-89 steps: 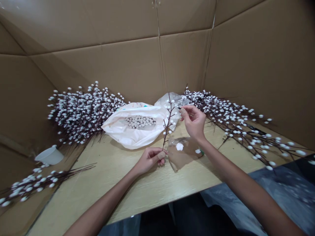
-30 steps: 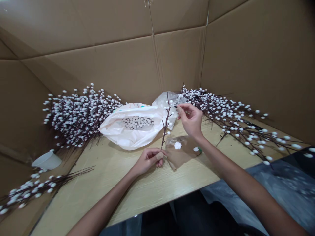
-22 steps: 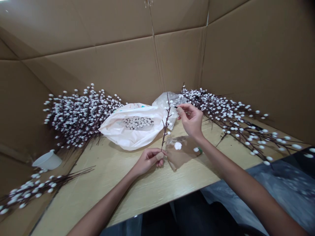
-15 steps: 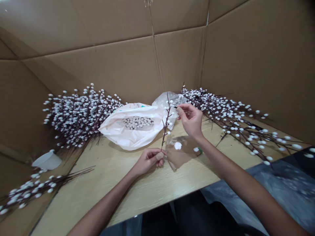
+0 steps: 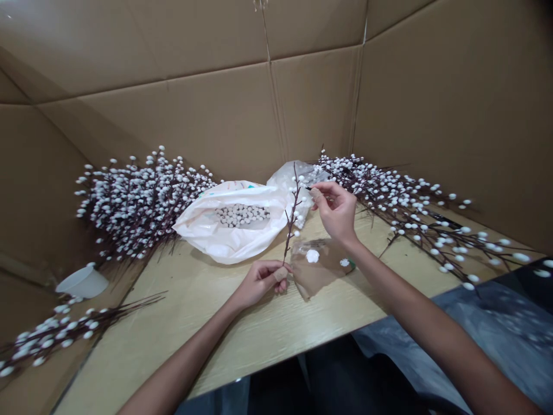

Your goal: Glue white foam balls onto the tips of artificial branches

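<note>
A dark brown artificial berry branch (image 5: 288, 235) stands nearly upright, its lower end pinched in my left hand (image 5: 266, 281). White berries sit along its upper twigs. My right hand (image 5: 337, 211) is closed just right of the branch's upper part, thumb and forefinger together on a small dark-tipped thing too small to name. Tape is wrapped around the thumb tips. Under my right forearm lies a brown sheet (image 5: 317, 276) bearing a white blob (image 5: 312, 256) and a smaller white blob (image 5: 344, 263). Left of the branch, an open white plastic bag (image 5: 228, 246) holds many pale berries.
Berry branches are heaped at the back left (image 5: 133, 202) and along the right (image 5: 389, 190). A smaller bunch (image 5: 64, 331) and a white cup (image 5: 83, 282) lie at the left edge. A clear bag (image 5: 287, 173) sits behind the branch. Cardboard walls (image 5: 207, 115) enclose the table (image 5: 185, 323).
</note>
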`<state>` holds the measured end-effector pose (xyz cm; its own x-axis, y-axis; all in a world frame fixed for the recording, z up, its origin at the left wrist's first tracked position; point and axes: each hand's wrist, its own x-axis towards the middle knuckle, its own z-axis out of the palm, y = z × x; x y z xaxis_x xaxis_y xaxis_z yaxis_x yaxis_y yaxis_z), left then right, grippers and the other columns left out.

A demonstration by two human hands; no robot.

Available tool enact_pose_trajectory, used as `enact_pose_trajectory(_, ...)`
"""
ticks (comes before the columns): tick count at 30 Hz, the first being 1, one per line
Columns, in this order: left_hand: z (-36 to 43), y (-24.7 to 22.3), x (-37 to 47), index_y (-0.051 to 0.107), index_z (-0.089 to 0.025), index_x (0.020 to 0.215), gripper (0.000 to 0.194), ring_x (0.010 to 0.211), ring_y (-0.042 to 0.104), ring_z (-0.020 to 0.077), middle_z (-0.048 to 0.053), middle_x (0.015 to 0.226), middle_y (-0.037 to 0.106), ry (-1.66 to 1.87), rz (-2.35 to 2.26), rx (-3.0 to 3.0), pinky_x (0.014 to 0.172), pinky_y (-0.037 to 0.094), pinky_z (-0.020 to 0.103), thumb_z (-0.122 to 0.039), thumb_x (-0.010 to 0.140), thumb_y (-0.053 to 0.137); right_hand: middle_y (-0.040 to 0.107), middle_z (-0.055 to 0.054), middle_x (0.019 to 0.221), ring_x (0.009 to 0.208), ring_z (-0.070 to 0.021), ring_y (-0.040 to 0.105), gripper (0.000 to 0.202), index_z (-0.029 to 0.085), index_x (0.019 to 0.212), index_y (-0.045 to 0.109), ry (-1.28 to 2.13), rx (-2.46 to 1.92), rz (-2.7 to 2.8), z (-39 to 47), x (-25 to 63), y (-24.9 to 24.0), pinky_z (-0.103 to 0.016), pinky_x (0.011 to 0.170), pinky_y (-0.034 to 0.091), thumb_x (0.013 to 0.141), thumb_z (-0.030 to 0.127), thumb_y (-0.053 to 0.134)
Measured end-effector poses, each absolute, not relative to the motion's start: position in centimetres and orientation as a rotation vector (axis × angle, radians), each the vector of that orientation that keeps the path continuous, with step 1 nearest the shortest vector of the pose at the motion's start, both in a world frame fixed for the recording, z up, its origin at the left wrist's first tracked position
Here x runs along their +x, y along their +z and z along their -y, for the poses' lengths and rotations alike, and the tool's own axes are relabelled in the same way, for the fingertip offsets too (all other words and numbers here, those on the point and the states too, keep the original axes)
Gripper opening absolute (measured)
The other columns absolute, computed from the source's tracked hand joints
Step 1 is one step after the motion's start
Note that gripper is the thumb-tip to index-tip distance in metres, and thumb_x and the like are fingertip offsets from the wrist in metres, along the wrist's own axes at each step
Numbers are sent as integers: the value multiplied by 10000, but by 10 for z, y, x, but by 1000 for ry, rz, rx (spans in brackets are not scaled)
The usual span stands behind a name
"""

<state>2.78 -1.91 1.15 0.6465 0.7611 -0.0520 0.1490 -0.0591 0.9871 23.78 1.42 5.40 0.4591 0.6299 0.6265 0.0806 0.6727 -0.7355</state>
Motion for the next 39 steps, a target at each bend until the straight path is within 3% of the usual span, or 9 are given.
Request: enact_pose_trajectory(39, 19, 12, 27, 671, -78, 883, 348, 503, 514, 86, 23, 573, 604, 576, -764, 1582, 492, 365, 206, -417, 810, 643, 649, -19, 748, 618, -121, 587, 108, 175, 809, 659, 381, -807, 1061, -17, 238, 51, -237, 506, 506, 779, 275, 634)
